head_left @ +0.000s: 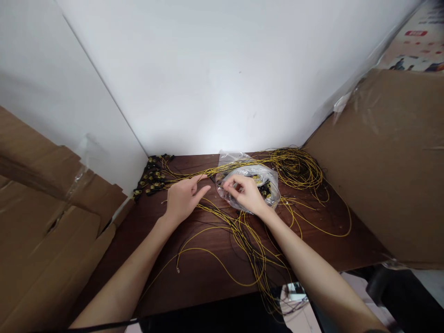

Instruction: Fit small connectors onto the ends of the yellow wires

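Note:
My left hand hovers over the yellow and black wires left of the bag, thumb apart from the fingers, holding nothing that I can see. My right hand is above a clear plastic bag, its thumb and fingertips pinched together. Whatever is between those fingertips is too small to make out. Inside the bag lie black and yellow parts, partly covered by my right hand. A bundle of yellow and black wires runs below both hands toward the table's front edge.
Several black and yellow connectors lie at the back left, their wires running right to a large coil. Cardboard panels flank the brown table, with a white wall behind. Loose wire ends hang over the front edge.

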The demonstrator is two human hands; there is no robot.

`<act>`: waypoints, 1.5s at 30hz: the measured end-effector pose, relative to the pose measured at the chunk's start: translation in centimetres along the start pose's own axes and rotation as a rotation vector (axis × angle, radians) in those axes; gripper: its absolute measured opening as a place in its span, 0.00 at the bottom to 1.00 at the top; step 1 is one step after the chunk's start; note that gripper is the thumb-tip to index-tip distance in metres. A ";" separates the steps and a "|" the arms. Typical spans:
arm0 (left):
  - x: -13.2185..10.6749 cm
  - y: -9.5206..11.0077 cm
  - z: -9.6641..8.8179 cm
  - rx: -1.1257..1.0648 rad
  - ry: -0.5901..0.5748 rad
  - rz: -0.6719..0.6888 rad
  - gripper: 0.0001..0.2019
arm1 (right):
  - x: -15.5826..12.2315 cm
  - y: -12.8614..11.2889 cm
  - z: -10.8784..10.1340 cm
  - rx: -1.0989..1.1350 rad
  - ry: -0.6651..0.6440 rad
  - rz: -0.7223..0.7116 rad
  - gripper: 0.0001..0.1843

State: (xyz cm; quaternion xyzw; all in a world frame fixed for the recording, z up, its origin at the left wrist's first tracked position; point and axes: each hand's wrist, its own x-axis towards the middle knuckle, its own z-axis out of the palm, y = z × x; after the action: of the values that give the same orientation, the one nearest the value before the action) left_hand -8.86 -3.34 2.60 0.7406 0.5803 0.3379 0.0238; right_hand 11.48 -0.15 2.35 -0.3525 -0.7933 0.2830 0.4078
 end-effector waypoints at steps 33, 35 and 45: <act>-0.2 -0.4 0.1 0.057 -0.025 0.202 0.10 | -0.1 -0.3 0.2 0.036 -0.019 -0.028 0.06; -0.2 -0.4 0.1 0.067 -0.026 0.205 0.10 | -0.1 -0.3 0.1 0.016 -0.019 -0.028 0.06; -0.1 -0.5 0.1 0.089 -0.019 0.182 0.11 | 0.0 -0.2 -0.2 -0.041 -0.025 -0.079 0.07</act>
State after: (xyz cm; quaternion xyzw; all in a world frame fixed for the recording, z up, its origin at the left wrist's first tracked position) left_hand -9.22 -3.24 2.32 0.7937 0.5250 0.3054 -0.0345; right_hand 11.62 -0.24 2.62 -0.3257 -0.8173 0.2546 0.4014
